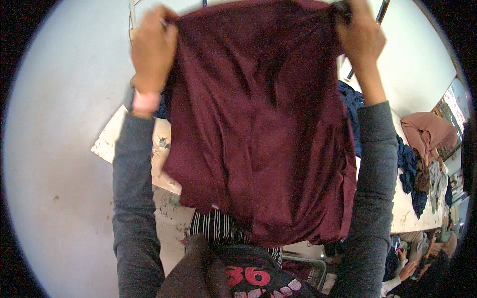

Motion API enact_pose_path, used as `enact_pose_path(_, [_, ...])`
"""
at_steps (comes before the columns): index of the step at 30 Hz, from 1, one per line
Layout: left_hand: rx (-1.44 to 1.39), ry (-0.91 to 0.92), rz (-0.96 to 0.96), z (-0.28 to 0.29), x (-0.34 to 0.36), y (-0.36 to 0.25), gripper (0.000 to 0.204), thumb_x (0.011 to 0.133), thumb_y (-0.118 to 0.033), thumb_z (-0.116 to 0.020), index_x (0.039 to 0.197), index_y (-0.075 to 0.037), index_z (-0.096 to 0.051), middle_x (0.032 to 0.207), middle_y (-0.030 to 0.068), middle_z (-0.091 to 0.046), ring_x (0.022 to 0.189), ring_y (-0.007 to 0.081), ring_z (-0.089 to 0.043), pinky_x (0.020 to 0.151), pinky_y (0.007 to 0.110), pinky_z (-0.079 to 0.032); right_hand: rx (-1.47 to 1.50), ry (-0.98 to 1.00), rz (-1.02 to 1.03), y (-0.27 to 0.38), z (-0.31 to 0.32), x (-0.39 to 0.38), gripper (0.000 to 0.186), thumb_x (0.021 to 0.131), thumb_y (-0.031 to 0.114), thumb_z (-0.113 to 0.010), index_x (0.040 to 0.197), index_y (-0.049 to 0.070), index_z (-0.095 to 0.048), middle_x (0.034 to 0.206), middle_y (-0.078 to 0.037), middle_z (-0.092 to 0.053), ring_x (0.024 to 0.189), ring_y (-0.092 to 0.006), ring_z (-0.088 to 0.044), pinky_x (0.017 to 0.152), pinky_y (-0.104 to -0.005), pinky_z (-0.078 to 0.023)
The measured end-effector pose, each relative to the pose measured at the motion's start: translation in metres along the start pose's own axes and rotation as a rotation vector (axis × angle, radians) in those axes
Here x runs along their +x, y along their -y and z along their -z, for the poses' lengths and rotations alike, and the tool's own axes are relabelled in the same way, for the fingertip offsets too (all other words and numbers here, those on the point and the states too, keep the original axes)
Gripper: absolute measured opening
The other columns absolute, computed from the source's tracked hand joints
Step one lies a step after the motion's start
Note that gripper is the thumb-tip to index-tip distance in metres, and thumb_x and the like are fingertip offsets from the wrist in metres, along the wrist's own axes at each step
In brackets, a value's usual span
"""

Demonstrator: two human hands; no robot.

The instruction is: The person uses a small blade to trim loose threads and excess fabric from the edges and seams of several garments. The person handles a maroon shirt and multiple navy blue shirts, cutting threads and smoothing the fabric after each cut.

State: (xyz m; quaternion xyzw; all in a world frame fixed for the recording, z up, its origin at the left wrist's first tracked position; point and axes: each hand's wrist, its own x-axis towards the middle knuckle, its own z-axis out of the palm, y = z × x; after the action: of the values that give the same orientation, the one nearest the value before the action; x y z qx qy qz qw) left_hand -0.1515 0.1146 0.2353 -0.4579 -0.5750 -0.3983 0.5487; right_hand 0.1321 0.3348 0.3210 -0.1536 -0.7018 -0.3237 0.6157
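Between left hand [153, 49] and right hand [363, 39], maroon cloth [263, 124]; creased, squarish

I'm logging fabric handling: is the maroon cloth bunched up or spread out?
Spread out: the maroon cloth hangs wide between the left hand and right hand. Whether it is doubled, I cannot tell.

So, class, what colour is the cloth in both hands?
The cloth is dark maroon, best seen in the head view.

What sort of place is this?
Perhaps a clothing workshop: maroon cloth is held up, dark blue cloth lies heaped on a pale table, and a person in brown is nearby.
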Motion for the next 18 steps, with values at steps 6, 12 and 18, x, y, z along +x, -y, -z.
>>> enact_pose_path(6, [-0.002,0.016,0.159,0.021,-0.026,0.048,0.022,0.088,-0.003,-0.061,0.110,-0.007,-0.063,0.097,0.0146,-0.067,0.090,0.0388,-0.066,0.080,0.044,-0.052,0.276,0.115,-0.005,0.030,0.060,-0.079,0.032,0.087,0.012,-0.073,0.116,0.016,-0.060,0.091,-0.005,-0.073,0.069,-0.0294,-0.070,0.059,-0.0402,-0.053])
enact_pose_path(12, [-0.054,0.498,0.604,0.088,-0.238,-0.011,0.034,0.088,-0.008,-0.071,0.119,-0.003,-0.057,0.107,0.0147,-0.057,0.099,0.0319,-0.061,0.086,0.041,-0.050,0.422,0.505,0.235,0.119,0.121,-0.269,0.014,0.081,0.021,-0.065,0.095,0.022,-0.069,0.072,0.005,-0.051,0.059,-0.0123,-0.050,0.057,-0.0329,-0.035])
enact_pose_path(18, [-1.326,1.383,1.346,0.182,-0.265,-0.133,0.032,0.109,-0.030,-0.053,0.125,-0.006,-0.068,0.101,0.0023,-0.074,0.085,0.0102,-0.064,0.076,0.028,-0.052,0.552,0.543,0.061,0.148,0.154,-0.313,0.017,0.079,0.018,-0.065,0.094,0.016,-0.070,0.075,0.005,-0.055,0.061,-0.0108,-0.053,0.058,-0.0302,-0.034])
